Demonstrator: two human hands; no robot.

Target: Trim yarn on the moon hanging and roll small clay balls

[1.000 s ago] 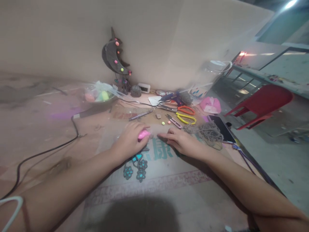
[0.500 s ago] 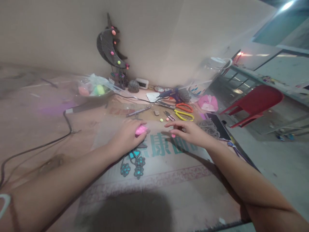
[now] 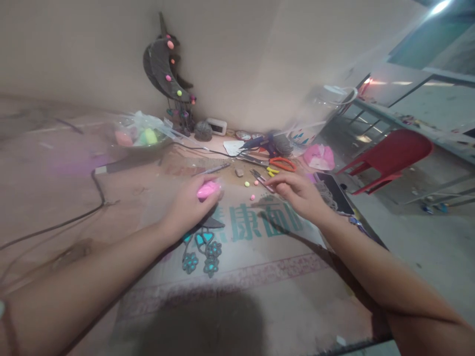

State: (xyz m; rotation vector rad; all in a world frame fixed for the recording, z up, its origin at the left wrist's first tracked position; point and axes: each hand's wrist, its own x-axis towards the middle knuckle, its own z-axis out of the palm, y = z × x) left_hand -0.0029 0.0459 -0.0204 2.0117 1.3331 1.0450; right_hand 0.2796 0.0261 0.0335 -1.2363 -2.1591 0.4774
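Observation:
My left hand (image 3: 196,200) is closed round a lump of bright pink clay (image 3: 208,190) in clear wrapping. My right hand (image 3: 297,195) hovers over the small snips (image 3: 261,181), its fingertips at their handle end; whether it grips them is unclear. Just left of it lie a pink ball (image 3: 253,197), a yellow ball (image 3: 247,184) and an orange-pink ball (image 3: 256,183). Below my left hand are grey flower-shaped pieces with turquoise centres (image 3: 212,258). Partly behind my right hand are yellow-handled scissors (image 3: 272,171).
Orange-handled scissors (image 3: 282,163), a pen (image 3: 211,169) and a bowl of coloured clay (image 3: 139,138) lie farther back. A grey crescent ornament (image 3: 159,66) stands by the wall. A tablet (image 3: 336,194) lies right, beyond it a red chair (image 3: 397,155). A black cable (image 3: 55,226) crosses the left side.
A small pink ball that was at my right fingertips now lies on the sheet. My right hand has moved up to the snips. My left hand has shifted slightly up and left with the pink clay.

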